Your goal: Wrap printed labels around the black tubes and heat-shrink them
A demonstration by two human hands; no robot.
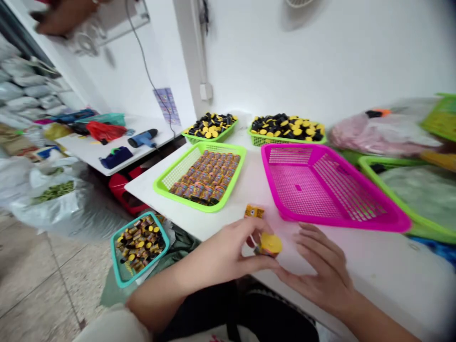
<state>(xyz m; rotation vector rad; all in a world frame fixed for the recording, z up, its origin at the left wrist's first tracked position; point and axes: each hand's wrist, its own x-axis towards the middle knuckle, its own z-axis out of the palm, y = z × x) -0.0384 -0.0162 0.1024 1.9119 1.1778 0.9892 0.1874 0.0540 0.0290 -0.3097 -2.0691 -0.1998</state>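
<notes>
My left hand (237, 244) grips a small cylindrical container (270, 244) with a yellow top between thumb and fingers, just above the table's front edge. Beside it my right hand (320, 266) has its fingers spread, its thumb tip close to the left thumb below the container; whether it touches the container I cannot tell. A small orange-yellow printed packet or label stack (254, 211) lies on the white table just beyond my left hand. Further off, a lime green basket (162, 187) holds rows of similar labelled containers (210, 175).
An open magenta basket (331, 221) stands to the right. Two green baskets at the back hold black and yellow pieces (288, 126). Low on the left is a teal basket (117, 270) of mixed containers. Plastic bags (381, 133) lie at right; a heat gun-like tool (142, 137) rests on another table.
</notes>
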